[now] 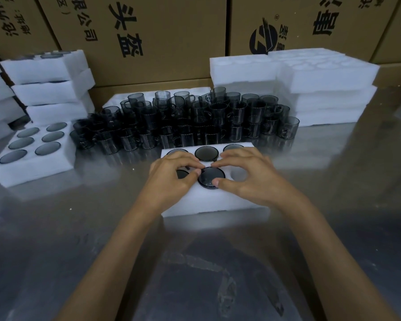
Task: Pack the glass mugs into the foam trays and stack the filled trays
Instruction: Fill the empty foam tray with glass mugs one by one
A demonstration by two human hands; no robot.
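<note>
A white foam tray (218, 205) lies on the steel table before me. Dark glass mugs sit upside down in several of its holes. The near-middle mug (210, 177) stands slightly proud of the foam. My left hand (171, 176) pinches its left rim with curled fingers and thumb. My right hand (245, 173) pinches its right rim the same way. The near-right hole (239, 173) holds no mug. Behind the tray stands a dense crowd of loose smoky glass mugs (185, 121).
A filled foam tray (33, 172) lies at the left, with stacked filled trays (49, 86) behind it. Empty foam trays (322, 89) are piled at the back right. Cardboard boxes (160, 38) wall off the rear.
</note>
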